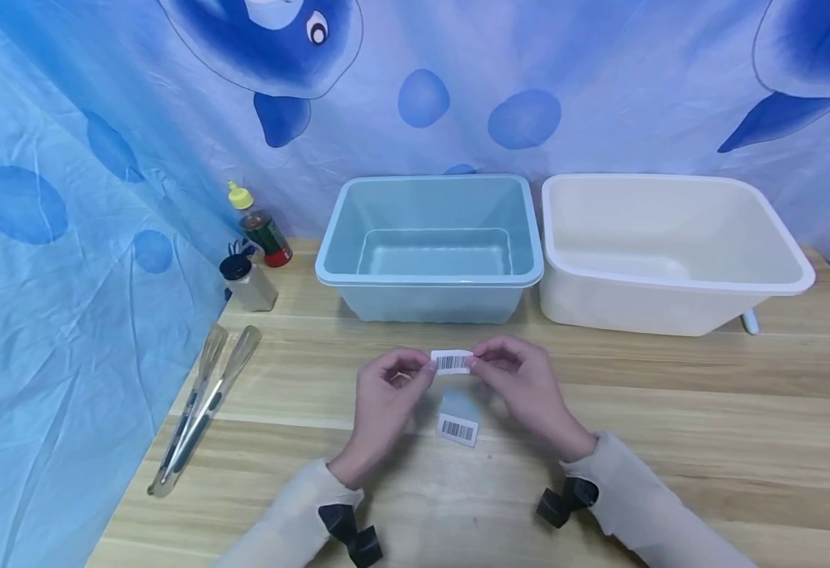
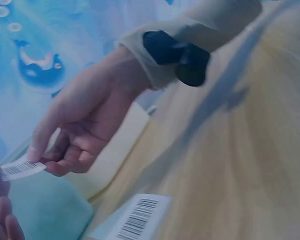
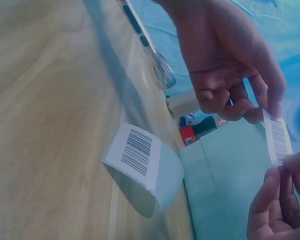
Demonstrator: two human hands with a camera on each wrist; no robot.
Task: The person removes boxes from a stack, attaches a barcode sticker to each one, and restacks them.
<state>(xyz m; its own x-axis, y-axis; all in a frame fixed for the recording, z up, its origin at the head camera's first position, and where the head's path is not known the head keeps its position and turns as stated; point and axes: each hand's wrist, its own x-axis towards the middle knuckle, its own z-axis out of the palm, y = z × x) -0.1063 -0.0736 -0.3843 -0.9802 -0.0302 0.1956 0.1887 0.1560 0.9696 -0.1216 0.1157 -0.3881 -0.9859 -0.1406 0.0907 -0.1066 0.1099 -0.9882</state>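
Observation:
In the head view, a small white barcode label (image 1: 451, 362) is stretched level between both hands above the wooden table. My left hand (image 1: 390, 404) pinches its left end between thumb and finger. At the opposite end, my right hand (image 1: 529, 388) grips it the same way. The right wrist view shows the label (image 3: 276, 138) from the side, with fingertips at both ends. Below the hands, a second barcode label (image 1: 457, 430) lies on a pale blue backing sheet (image 1: 460, 404). This sheet (image 3: 169, 175) curls up off the tabletop.
A light blue bin (image 1: 429, 301) and a white bin (image 1: 642, 304) stand behind the hands. Metal tongs (image 1: 205, 410) lie along the table's left side. Behind them are a black-lidded jar (image 1: 253, 288) and a yellow-capped bottle (image 1: 266, 235). A blue patterned curtain (image 1: 472, 71) hangs behind.

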